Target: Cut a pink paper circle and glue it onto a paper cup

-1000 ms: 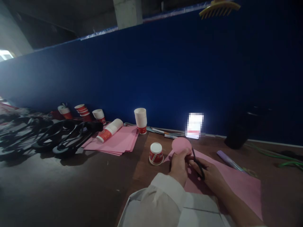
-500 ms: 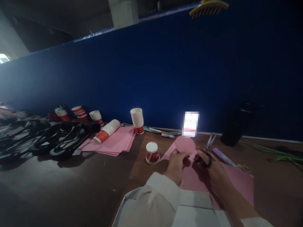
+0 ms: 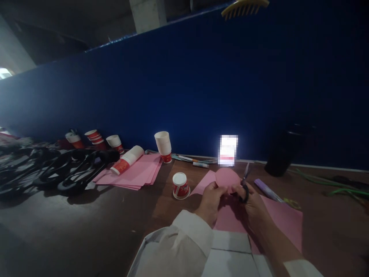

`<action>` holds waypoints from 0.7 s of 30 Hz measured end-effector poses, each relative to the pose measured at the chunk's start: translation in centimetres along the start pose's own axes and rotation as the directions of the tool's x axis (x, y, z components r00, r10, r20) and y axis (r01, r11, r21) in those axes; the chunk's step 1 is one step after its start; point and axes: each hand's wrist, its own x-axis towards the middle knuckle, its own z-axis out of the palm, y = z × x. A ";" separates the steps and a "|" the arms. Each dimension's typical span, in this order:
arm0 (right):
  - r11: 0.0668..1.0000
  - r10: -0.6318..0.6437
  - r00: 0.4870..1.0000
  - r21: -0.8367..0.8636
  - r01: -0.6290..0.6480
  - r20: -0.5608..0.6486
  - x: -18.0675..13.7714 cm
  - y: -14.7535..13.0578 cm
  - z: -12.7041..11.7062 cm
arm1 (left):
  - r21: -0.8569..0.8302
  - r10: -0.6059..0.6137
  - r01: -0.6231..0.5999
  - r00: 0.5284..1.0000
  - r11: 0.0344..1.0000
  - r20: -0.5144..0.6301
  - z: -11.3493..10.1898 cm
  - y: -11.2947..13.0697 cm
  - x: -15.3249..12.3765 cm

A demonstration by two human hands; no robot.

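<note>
A round piece of pink paper (image 3: 227, 179) is pinched at its lower edge by my left hand (image 3: 211, 202). At its right side my right hand (image 3: 253, 206) touches the rim with its fingertips. That hand also holds scissors (image 3: 245, 181) with black handles, their blades pointing up and nearly together, apart from the paper. Under both hands lies a larger pink sheet (image 3: 285, 221), partly covered by my arms. To the left of my left hand an upside-down red and white paper cup (image 3: 181, 188) stands on the table. A purple pen-like item (image 3: 268, 189) lies right of the scissors.
A bright blurred screen (image 3: 228, 150) leans at the blue partition (image 3: 184, 88). Left of it are a white marker (image 3: 201, 165), stacked paper cups (image 3: 163, 145) and a pink paper pile (image 3: 144, 175). Black devices (image 3: 75, 173) fill the far left; a dark cylinder (image 3: 279, 157) stands right.
The scissor blades have closed together, and my right fingertips have come to the right edge of the pink circle. The whole view has shifted slightly.
</note>
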 end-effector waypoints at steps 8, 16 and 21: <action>0.996 0.082 0.995 -0.038 -0.080 0.051 -0.4 -0.2 0.0 | -0.110 0.187 -0.187 0.982 0.976 -0.009 0.3 0.7 -0.5; 0.995 0.080 0.997 0.062 -0.081 0.016 -0.2 0.0 -0.2 | -0.094 0.162 -0.163 0.987 0.982 -0.016 0.0 0.3 0.2; 0.993 0.100 0.995 0.067 -0.099 0.000 -0.5 -0.4 0.0 | -0.150 0.127 -0.126 0.992 0.981 -0.002 0.3 0.3 0.1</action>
